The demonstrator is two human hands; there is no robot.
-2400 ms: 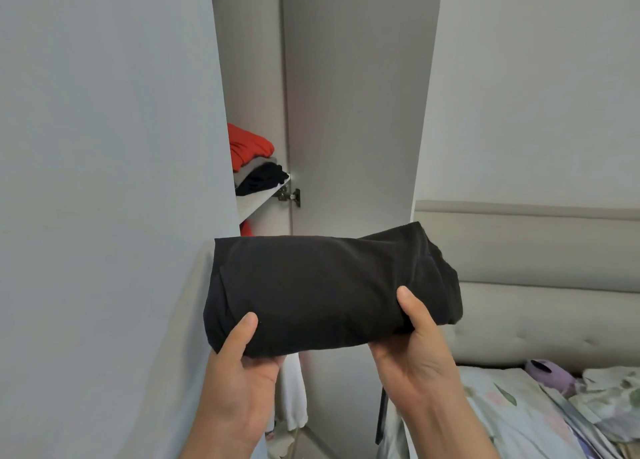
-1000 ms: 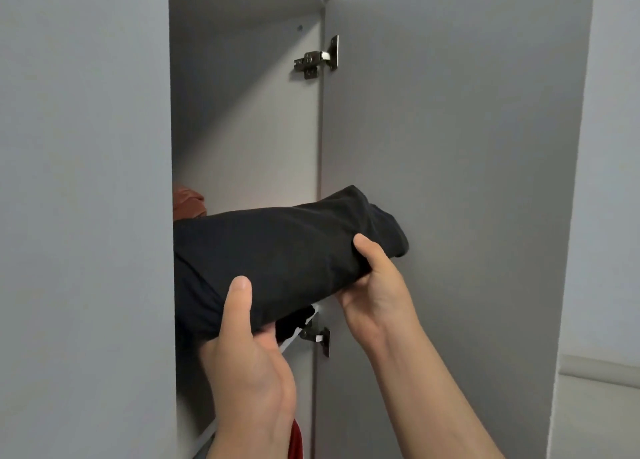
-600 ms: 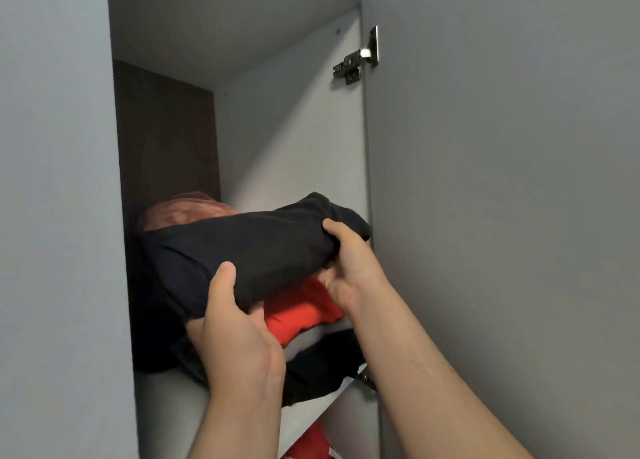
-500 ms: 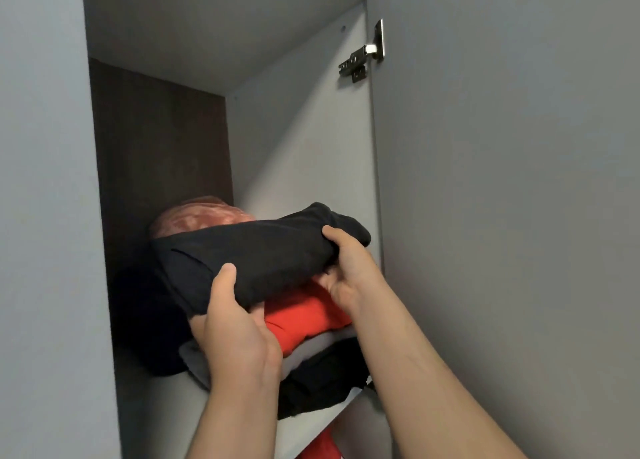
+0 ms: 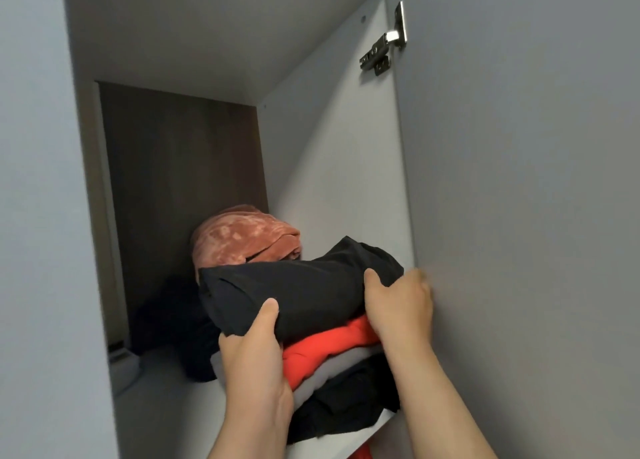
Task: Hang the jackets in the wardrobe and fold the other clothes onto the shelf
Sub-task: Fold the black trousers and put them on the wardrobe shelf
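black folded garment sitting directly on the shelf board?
No, the black folded garment sits atop the red garment in a stack, the left hand and right hand gripping it.

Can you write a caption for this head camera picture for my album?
The left hand and right hand hold a folded black garment atop the clothes pile on the wardrobe shelf.
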